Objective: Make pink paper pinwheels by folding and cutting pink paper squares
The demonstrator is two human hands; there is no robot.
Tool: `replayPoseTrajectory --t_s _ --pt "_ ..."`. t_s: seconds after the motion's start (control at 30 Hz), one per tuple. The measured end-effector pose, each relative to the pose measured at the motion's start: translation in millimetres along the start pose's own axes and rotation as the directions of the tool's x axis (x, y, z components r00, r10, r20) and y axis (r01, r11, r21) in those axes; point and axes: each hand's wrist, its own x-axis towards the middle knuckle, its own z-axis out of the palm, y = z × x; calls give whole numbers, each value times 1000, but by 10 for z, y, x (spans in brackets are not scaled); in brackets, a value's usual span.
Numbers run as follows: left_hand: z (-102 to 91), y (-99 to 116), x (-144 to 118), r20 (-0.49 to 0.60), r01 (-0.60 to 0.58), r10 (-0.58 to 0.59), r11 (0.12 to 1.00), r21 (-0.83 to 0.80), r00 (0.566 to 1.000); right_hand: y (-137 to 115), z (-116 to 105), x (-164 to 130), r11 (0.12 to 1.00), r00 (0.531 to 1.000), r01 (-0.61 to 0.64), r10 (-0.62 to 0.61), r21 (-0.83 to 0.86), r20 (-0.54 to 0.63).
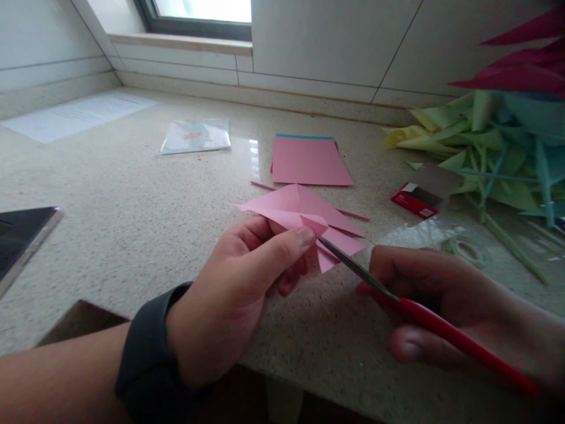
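Note:
A folded piece of pink paper (296, 202) is pinched between the thumb and fingers of my left hand (241, 288), with a dark band on that wrist. Its pointed flaps spread to the left and right, and a cut strip hangs below my thumb. My right hand (435, 282) grips red-handled scissors (441, 327). The blade tips meet the paper's edge just right of my left thumb, and the blades look nearly closed. A thin pink stick (354, 215) lies on the counter behind the paper, partly covered by it.
Stacked square paper sheets (309, 160) lie behind my hands. A plastic-wrapped packet (195, 136) and a printed sheet (82, 115) are farther left. At right are paper flowers (485, 126), a red card box (415, 200) and a tape roll (465, 252). A dark device (22, 238) sits at the left edge.

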Motion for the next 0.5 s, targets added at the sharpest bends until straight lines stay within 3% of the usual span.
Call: replayPoseTrajectory --t_s 0.27,0.5 --pt "-14 -3 -7 33 2 -2 1000 10 999 29 -24 8 996 999 -15 11 91 47" --pt "-19 -1 12 36 2 -4 999 41 999 -29 -14 22 997 999 -22 20 75 32"
